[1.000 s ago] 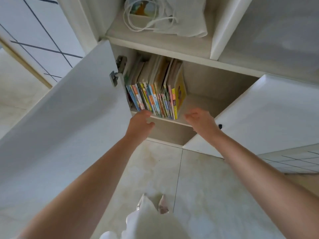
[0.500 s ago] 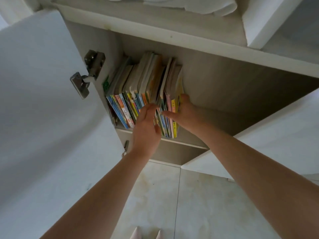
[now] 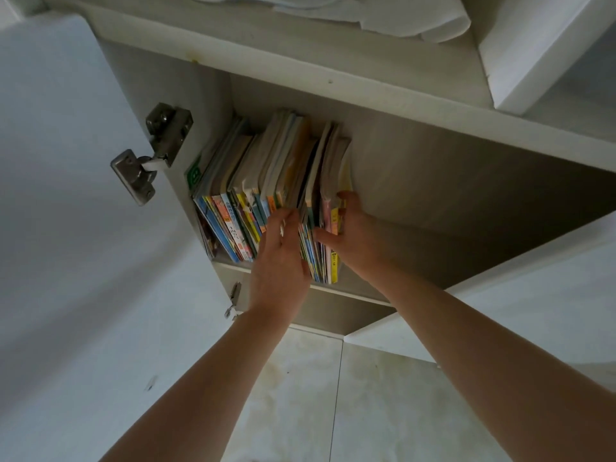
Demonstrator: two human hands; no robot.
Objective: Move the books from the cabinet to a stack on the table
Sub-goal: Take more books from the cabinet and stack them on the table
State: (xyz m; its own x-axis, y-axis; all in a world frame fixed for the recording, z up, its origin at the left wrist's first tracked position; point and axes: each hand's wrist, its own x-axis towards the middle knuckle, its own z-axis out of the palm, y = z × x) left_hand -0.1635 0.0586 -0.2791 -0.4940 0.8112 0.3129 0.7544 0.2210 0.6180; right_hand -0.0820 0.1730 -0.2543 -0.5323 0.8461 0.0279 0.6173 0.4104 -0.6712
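Several thin, colourful books (image 3: 253, 191) stand upright in a row at the left of the open cabinet (image 3: 433, 181) compartment. My left hand (image 3: 280, 261) is pushed flat into the row, fingertips between the spines. My right hand (image 3: 350, 235) wraps the right end of the row, thumb on the front spines and fingers on the outer yellow cover. Between the two hands sits a clump of the rightmost books (image 3: 320, 248), squeezed from both sides. The table is not in view.
The left cabinet door (image 3: 83, 228) is swung open with its metal hinge (image 3: 153, 151) showing. The right door (image 3: 516, 295) stands open too. White cloth and a cord (image 3: 383, 15) lie on the shelf above. Pale floor tiles (image 3: 333, 395) are below.
My head and both hands have moved closer to the shelf. The hands went from the shelf edge into the row and closed around the rightmost books.
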